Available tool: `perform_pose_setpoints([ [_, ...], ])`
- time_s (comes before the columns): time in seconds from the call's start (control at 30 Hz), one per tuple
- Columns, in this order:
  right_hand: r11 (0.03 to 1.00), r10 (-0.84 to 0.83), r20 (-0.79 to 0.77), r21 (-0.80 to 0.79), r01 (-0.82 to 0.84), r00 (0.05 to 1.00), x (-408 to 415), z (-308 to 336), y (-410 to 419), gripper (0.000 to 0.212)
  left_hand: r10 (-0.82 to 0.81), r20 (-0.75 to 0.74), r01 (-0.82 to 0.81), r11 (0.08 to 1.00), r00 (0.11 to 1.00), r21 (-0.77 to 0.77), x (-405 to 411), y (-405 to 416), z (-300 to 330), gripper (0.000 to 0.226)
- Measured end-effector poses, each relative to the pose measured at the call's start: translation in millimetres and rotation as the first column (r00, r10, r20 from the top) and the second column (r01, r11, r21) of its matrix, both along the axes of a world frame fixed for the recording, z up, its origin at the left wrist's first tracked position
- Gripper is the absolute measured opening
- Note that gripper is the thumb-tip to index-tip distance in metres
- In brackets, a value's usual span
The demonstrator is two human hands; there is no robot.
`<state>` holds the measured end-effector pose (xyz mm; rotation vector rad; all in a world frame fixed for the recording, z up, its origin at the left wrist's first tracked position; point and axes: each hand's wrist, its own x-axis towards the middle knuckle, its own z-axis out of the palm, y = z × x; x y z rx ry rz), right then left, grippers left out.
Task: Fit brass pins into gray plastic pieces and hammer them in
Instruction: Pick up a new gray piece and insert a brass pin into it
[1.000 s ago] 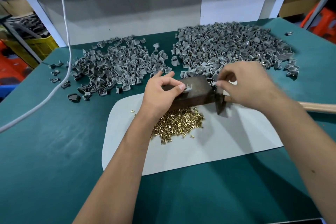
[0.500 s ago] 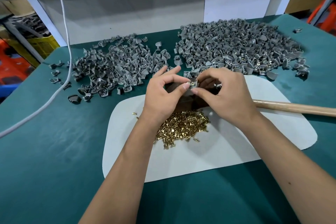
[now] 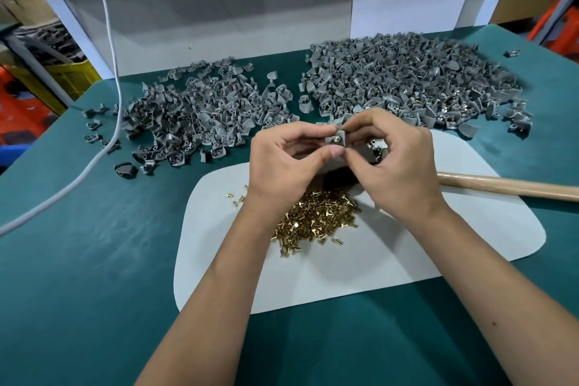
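Small gray plastic piece (image 3: 336, 138) held up above the white rounded mat (image 3: 360, 260), between both hands, with a brass pin (image 3: 338, 140) seated in its face, round head toward the camera. Left hand (image 3: 286, 163) pinches the piece from the left, thumb under it and forefinger along its top edge; remaining fingers curled. Right hand (image 3: 391, 160) pinches the same piece from the right with thumb and forefinger, the other fingers bent around behind. Whether the right fingertips touch the pin itself or only the plastic: cannot tell. Directly below the hands, a dark metal block (image 3: 340, 177) rests on the far part of the mat, mostly hidden. Loose heap of brass pins (image 3: 316, 219) lies on the mat just in front of the block, a few strays off to its left. Wooden hammer handle (image 3: 507, 186) lies across the right side of the mat, reaching off the right edge; its head is hidden behind the right hand. Green table surface (image 3: 94, 260) carries two spreads of gray plastic pieces beyond the mat: left pile (image 3: 194, 113) and larger right pile (image 3: 407, 81), the latter showing brass glints in places. White cable (image 3: 103, 147) hangs down and trails across the table's left side.
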<state>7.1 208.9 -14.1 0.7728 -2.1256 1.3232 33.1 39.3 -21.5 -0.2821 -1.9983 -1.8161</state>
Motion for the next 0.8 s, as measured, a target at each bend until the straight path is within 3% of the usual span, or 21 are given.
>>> perform_pose_setpoints([
  [0.17, 1.000, 0.001, -0.037, 0.004, 0.000, 0.999, 2, -2, -2, 0.022, 0.097, -0.099, -0.101, 0.994, 0.990, -0.030, -2, 6, -3, 0.022],
  [0.43, 0.998, -0.049, -0.015, -0.027, 0.049, 0.999, 6, -2, -7, 0.017, 0.218, -0.367, -0.344, 0.882, 0.904, -0.323, 0, 9, -3, 0.009],
  [0.8, 0.992, -0.043, 0.066, -0.118, 0.050, 0.997, 7, -4, -12, 0.014, 0.256, -0.377, -0.394, 0.849, 0.890, -0.353, -1, 17, -5, 0.008],
])
